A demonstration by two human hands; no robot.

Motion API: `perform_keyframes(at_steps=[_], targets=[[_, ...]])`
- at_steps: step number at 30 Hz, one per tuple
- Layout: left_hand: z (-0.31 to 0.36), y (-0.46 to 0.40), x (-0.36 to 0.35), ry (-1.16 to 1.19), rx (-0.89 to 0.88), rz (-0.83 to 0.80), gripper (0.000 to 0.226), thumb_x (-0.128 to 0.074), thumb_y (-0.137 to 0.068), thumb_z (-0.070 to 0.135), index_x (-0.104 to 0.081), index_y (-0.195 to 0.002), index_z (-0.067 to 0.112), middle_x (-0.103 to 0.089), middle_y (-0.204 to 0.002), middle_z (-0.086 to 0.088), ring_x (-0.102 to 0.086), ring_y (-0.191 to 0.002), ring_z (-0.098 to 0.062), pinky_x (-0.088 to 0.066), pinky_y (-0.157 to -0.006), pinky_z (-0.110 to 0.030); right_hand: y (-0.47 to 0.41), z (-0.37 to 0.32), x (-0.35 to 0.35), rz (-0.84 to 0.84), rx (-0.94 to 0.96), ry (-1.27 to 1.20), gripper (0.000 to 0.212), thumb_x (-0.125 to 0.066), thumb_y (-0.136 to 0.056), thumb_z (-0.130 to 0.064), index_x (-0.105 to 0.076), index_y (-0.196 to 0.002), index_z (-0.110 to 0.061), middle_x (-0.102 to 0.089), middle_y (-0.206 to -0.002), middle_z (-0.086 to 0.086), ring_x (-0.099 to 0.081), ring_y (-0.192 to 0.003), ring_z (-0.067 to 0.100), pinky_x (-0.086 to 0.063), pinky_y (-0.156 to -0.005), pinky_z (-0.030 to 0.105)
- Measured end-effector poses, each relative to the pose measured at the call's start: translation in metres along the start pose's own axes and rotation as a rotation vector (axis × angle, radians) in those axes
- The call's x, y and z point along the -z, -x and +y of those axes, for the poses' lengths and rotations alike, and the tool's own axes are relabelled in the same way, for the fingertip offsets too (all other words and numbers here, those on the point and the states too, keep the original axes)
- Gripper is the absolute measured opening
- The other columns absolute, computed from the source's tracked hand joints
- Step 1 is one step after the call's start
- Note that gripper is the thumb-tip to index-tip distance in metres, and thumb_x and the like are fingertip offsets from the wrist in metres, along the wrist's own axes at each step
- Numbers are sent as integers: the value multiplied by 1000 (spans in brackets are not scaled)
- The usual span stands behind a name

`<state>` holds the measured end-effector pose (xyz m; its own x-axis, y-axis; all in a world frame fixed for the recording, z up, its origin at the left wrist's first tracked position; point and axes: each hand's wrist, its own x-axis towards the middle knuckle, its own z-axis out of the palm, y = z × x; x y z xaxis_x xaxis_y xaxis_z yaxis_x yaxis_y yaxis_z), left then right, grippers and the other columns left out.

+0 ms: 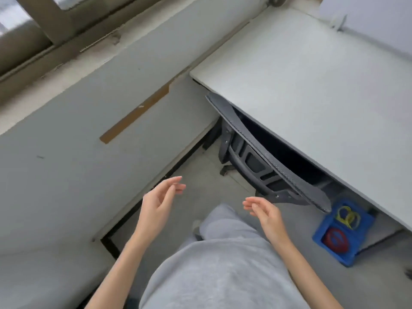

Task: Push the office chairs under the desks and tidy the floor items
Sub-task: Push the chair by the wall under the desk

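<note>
Chair (267, 157) under desk (312, 81); hands (156, 206) empty, near backrest.

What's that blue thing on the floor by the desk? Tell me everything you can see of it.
The blue tray looks like moulded plastic, with two compartments. The one nearer the desk holds yellow rings; the other holds a red round item with blue marks, too blurred to identify. It sits on the grey floor, partly under the desk edge, just beside the end of the black chair back. Whether it lies flat or tilted I cannot tell. Neither hand touches it.
</note>
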<state>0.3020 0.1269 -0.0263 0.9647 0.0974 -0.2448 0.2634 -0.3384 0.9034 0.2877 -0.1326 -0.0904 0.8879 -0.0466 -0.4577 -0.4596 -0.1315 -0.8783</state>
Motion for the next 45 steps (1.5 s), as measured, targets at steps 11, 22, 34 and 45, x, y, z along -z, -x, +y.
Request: perform_keyframes(at_steps=[11,22,34,45], targets=[[74,-165,-62,-762,-961,-328,42,-60,-82,22,-56,-122,10,-61,-121,-4,-49,-114,-19,-35,-99,-26,-11,-94,16,474,364,157,29,-55,-83,-27,-63,-110,-20,-65,-111,-21,-56,-107,-6,-44,-88,10],[74,-256,-87,-1075,-1138,-632,28,-75,-65,13,-63,-90,8,-68,-86,-7,-63,-83,-31,-50,-68,-37,-65,-69,-4,710,50,1081,42,-88,-55,-29,-73,-93,-17,-74,-81,-6,-70,-70,13,-49,-51,20],[63,-245,-105,-970,-1262,-607,32,-82,-57,11,-53,-69,7,-59,-64,-4,-55,-61,-24,-29,-39,-24,-56,-57,14,757,8,1048,22,-79,-66,-17,-73,-88,-15,-73,-75,4,-68,-68,27,-51,-50,29],[55,-202,-115,-965,-1152,-579,29,-80,-60,11,-51,-67,9,-57,-63,-4,-54,-62,-23,-26,-40,-24,-22,-33,69,767,-54,1142,28,-83,-57,-5,-75,-83,-12,-73,-71,8,-67,-64,30,-56,-57,34]])
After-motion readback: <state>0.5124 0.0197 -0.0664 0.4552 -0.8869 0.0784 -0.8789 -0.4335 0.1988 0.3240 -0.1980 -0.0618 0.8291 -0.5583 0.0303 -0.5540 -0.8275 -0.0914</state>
